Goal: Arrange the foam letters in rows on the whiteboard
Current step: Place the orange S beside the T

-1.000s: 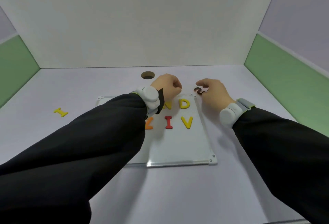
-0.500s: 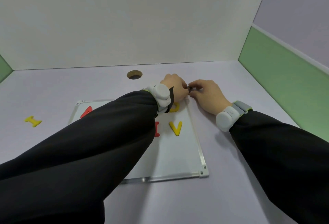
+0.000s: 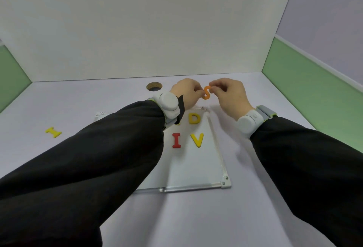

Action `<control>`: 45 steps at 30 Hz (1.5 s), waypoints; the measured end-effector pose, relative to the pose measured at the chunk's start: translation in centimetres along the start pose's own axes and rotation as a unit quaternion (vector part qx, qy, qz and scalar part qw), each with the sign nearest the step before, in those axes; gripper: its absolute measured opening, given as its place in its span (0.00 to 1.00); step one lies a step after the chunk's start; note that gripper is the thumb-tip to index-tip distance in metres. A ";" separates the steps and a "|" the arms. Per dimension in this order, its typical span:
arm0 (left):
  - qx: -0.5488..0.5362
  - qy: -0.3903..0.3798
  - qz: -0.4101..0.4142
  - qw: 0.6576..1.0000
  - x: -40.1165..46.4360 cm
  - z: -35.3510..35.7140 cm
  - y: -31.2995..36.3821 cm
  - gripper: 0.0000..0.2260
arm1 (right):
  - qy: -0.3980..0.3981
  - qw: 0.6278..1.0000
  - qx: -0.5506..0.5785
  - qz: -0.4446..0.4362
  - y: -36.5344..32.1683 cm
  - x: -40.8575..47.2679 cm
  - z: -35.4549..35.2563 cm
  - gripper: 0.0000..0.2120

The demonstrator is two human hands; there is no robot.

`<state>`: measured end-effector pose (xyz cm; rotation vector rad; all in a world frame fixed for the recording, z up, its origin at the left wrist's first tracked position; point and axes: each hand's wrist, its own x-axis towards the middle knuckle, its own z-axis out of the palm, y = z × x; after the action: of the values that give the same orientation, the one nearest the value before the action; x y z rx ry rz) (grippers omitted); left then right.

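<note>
Pinching orange S (image 3: 206, 92) between left hand (image 3: 188, 93) and right hand (image 3: 229, 94), above whiteboard (image 3: 196, 166) far edge | on board: yellow D (image 3: 194, 118), red I (image 3: 176, 140), yellow V (image 3: 197, 139), others possibly hidden under sleeve | yellow I (image 3: 53, 132) on table (image 3: 196, 217), well left

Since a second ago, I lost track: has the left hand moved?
Yes: the left hand went right, beyond the whiteboard far edge, meeting the orange S.

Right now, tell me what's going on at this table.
A person is laying out foam letters on a whiteboard. Both the left hand and the right hand pinch an orange S above the board's far edge. A yellow D, red I and yellow V already sit on it; a yellow I lies off to the left.
</note>
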<state>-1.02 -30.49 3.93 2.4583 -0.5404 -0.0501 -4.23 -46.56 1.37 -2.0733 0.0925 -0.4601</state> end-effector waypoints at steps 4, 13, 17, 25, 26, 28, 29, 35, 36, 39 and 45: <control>-0.006 -0.016 0.004 1.000 -2.7 -1.8 -0.6 0.13 | -0.014 1.000 0.021 -0.007 -1.8 -1.6 0.6 0.05; 0.023 -0.040 -0.014 0.999 -9.3 -6.0 -3.7 0.09 | -0.088 0.996 0.022 -0.025 -6.0 -5.8 3.5 0.05; 0.023 -0.038 -0.028 0.999 -12.1 -6.8 -5.4 0.08 | -0.123 0.992 0.006 -0.040 -7.6 -7.9 5.0 0.03; 0.059 -0.033 -0.053 0.996 -16.5 -7.9 -8.1 0.11 | -0.175 0.984 -0.024 -0.036 -8.9 -11.3 8.0 0.03; 0.064 -0.035 -0.051 0.996 -17.0 -8.0 -8.4 0.10 | -0.182 0.982 -0.031 -0.038 -9.0 -11.8 8.4 0.04; 0.069 -0.034 -0.049 0.996 -18.0 -8.3 -8.8 0.10 | -0.187 0.980 -0.044 -0.048 -9.1 -12.5 9.1 0.04; 0.068 -0.031 -0.050 0.996 -18.4 -8.5 -9.1 0.09 | -0.189 0.980 -0.044 -0.049 -9.1 -12.9 9.5 0.05; 0.093 -0.016 -0.035 0.995 -20.9 -8.9 -10.9 0.06 | -0.232 0.967 -0.076 -0.076 -9.9 -15.2 11.2 0.06; 0.100 -0.018 -0.033 0.994 -21.4 -8.9 -11.3 0.05 | -0.237 0.964 -0.089 -0.087 -10.1 -15.4 11.4 0.06; 0.123 -0.013 -0.018 0.992 -22.4 -9.0 -12.7 0.06 | -0.250 0.956 -0.115 -0.097 -10.4 -16.1 12.1 0.07; 0.147 0.012 -0.015 0.989 -24.0 -7.8 -14.1 0.14 | -0.262 0.950 -0.137 -0.098 -10.9 -17.3 12.6 0.10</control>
<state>-16.58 -6.46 -0.06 2.7503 -0.5324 0.0516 -16.98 -26.32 -0.12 -2.4232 -0.3875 0.0030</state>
